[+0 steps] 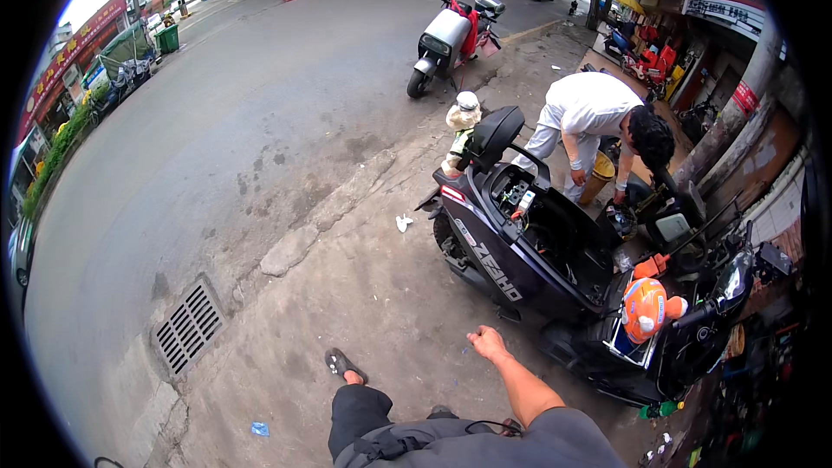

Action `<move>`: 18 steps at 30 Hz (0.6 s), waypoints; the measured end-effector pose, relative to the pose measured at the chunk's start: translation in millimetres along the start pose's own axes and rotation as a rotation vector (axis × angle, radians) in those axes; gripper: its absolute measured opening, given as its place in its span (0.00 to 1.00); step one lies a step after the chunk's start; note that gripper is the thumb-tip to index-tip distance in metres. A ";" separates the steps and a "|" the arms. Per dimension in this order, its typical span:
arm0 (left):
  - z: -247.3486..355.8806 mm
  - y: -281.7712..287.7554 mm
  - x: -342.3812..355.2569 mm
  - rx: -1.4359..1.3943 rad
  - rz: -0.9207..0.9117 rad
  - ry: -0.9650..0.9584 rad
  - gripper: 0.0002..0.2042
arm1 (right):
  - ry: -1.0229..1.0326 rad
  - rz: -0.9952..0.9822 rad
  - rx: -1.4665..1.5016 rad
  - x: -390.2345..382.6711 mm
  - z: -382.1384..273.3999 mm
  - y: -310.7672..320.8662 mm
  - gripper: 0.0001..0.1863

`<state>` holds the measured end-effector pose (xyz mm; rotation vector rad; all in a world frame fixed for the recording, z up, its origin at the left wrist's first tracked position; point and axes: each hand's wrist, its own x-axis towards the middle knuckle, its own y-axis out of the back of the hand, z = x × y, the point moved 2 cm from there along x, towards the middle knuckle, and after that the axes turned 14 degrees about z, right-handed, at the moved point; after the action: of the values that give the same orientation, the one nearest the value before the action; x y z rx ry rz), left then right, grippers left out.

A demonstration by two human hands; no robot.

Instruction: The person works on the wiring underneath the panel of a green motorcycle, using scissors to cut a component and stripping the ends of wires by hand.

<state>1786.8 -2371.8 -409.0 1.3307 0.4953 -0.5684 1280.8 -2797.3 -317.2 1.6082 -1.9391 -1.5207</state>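
My right hand [487, 342] hangs low over the pavement with its fingers curled; what is inside them, if anything, is hidden. It touches nothing else that I can see. Nearest to it is a dark electric scooter [494, 251], its seat raised and wiring showing in the open compartment. On the scooter's front part rests an orange helmet [645, 308]. A white device [525, 201] lies at the rear of the open compartment. My left hand is not in view.
A person in white [589, 108] bends beyond the scooter, reaching down near a yellow bucket [598, 175]. A silver scooter [446, 39] stands at the road's edge. A drain grate [189, 327] lies at left, a green bottle [661, 409] at lower right, and a pole [737, 108] rises at right.
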 end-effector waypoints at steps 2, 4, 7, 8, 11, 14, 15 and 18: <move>59.1 10.2 47.1 -0.034 0.001 0.017 0.10 | -0.028 -0.026 0.103 43.0 -60.8 -31.4 0.21; 114.3 11.2 96.5 -0.080 -0.003 0.024 0.10 | 0.004 -0.026 0.156 89.8 -95.5 -90.0 0.20; 212.5 42.8 174.2 -0.198 0.002 0.007 0.09 | -0.005 -0.098 0.042 105.4 -144.6 -141.3 0.23; 263.3 55.6 203.0 -0.297 -0.002 -0.026 0.09 | 0.046 -0.145 -0.031 106.5 -156.3 -151.7 0.24; 453.2 79.5 222.0 -0.531 0.022 -0.192 0.07 | 0.072 -0.222 -0.094 119.1 -191.4 -169.7 0.26; 651.5 106.8 198.3 -0.583 -0.061 -0.466 0.15 | 0.003 -0.233 -0.125 156.2 -226.7 -167.1 0.27; 705.2 112.6 186.0 -0.532 -0.074 -0.594 0.17 | -0.035 -0.242 -0.140 166.9 -233.0 -168.1 0.27; 808.7 82.5 199.7 -0.329 0.023 -0.778 0.19 | -0.073 -0.247 -0.151 247.1 -233.8 -194.4 0.28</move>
<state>2003.9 -3176.6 -332.8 0.7174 -0.0707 -0.8840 1464.8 -3107.9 -469.8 1.8016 -1.6619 -1.7938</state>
